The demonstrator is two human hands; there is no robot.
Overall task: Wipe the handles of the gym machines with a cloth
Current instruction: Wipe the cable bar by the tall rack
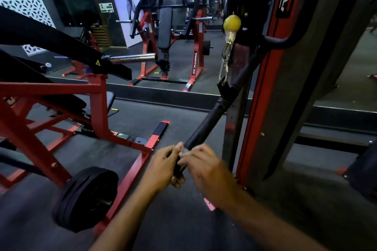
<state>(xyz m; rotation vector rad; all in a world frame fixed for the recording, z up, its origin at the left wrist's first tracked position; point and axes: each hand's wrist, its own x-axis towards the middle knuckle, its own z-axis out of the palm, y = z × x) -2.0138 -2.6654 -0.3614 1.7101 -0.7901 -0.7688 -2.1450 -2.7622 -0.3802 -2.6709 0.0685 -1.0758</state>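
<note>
Black rubber-sleeved cable bar (206,122) slants up from your hands to a carabiner (224,63) under a yellow ball stopper (232,22) on the red/black cable machine (263,79). Your left hand (163,166) grips the bar's low end, fingers wrapped round it. Your right hand (206,166) is blurred, fingers curled at the bar just above the left; a pale scrap at its fingertips may be the cloth, can't tell. Red plate-loaded machine (67,96) w/ a black weight plate (85,197) stands to the left on the dark floor (183,220).
</note>
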